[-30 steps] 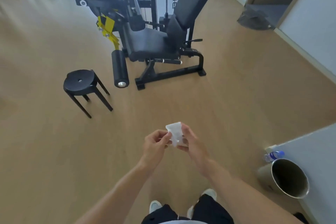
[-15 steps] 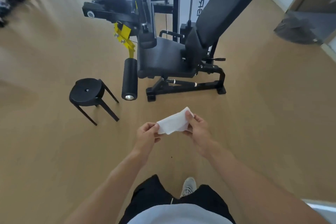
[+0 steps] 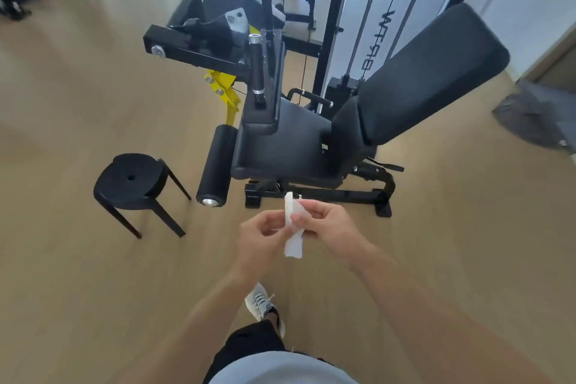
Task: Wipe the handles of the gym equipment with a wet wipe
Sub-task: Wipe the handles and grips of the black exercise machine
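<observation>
Black stool [image 3: 132, 179] stood on wood floor [image 3: 78, 274], up and left of left hand. Left hand [image 3: 260, 238] had fingers curled, fingertips at left edge of wet wipe [image 3: 293, 227]; whether it gripped wipe could not be told. Wipe hung as narrow folded strip between both hands, upright. Right hand [image 3: 327, 224] pinched wipe near upper end, thumb and fingers curled round it. Gym machine [image 3: 290, 140] stood beyond both hands; upright black handle [image 3: 257, 67] well above them, untouched. Grey shoe [image 3: 263, 305] below hands.
</observation>
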`<act>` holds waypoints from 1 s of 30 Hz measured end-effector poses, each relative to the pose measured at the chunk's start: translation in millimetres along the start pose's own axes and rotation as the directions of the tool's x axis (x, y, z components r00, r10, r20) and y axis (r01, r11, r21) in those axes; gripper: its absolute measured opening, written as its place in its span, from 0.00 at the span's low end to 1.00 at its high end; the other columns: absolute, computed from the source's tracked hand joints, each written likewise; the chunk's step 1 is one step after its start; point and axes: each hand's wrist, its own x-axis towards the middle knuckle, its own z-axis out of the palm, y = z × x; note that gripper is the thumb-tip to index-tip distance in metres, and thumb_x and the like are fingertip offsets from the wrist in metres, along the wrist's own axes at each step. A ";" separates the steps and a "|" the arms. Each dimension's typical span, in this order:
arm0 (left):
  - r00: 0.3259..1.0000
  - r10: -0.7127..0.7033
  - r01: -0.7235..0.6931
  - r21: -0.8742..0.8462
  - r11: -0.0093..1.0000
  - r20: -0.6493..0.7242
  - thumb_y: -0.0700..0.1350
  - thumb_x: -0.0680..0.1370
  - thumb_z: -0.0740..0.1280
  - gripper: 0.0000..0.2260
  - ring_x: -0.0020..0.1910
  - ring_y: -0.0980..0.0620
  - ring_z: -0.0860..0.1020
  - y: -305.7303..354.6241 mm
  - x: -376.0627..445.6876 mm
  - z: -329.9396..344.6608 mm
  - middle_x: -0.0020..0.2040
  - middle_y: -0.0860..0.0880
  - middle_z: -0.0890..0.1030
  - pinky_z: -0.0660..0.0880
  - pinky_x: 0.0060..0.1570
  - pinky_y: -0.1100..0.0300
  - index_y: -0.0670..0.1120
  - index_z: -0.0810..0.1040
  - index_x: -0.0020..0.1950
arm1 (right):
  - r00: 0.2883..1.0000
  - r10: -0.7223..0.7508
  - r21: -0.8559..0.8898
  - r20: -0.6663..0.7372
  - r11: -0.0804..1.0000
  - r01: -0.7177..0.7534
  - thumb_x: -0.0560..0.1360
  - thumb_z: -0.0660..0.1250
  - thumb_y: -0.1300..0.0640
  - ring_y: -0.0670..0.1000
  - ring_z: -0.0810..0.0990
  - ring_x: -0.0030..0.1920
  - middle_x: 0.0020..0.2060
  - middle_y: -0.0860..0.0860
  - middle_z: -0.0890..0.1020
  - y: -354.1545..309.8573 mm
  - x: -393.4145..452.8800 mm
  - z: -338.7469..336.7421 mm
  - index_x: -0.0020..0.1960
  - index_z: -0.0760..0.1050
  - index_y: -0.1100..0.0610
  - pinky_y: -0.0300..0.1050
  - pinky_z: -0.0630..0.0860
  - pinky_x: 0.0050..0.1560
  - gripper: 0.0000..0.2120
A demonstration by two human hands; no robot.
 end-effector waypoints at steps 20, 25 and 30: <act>0.903 -0.125 0.111 -0.059 0.992 -0.411 0.45 0.82 0.67 0.07 0.54 0.55 0.83 66.0 284.8 -29.2 0.54 0.54 0.84 0.80 0.58 0.48 0.53 0.79 0.59 | 0.926 -0.149 -0.011 -0.346 0.988 0.155 0.80 0.63 0.52 0.52 0.79 0.46 0.42 0.52 0.79 -151.6 303.7 -17.4 0.47 0.75 0.53 0.63 0.80 0.57 0.05; 0.908 -0.027 0.037 0.015 0.999 -0.417 0.38 0.80 0.69 0.15 0.61 0.54 0.80 95.0 317.6 -17.0 0.59 0.55 0.82 0.75 0.67 0.51 0.54 0.77 0.63 | 0.952 -0.276 -0.078 0.129 0.955 0.287 0.83 0.61 0.47 0.49 0.80 0.59 0.57 0.45 0.82 -166.2 335.2 3.3 0.50 0.81 0.39 0.56 0.77 0.63 0.10; 0.850 -0.017 0.047 0.043 0.998 -0.527 0.40 0.76 0.74 0.20 0.61 0.57 0.80 102.2 331.0 -3.7 0.60 0.58 0.82 0.76 0.62 0.58 0.57 0.76 0.63 | 0.917 -0.389 -0.242 0.094 0.884 0.400 0.77 0.73 0.57 0.40 0.79 0.56 0.54 0.35 0.81 -173.2 371.7 -6.0 0.56 0.73 0.35 0.43 0.78 0.57 0.18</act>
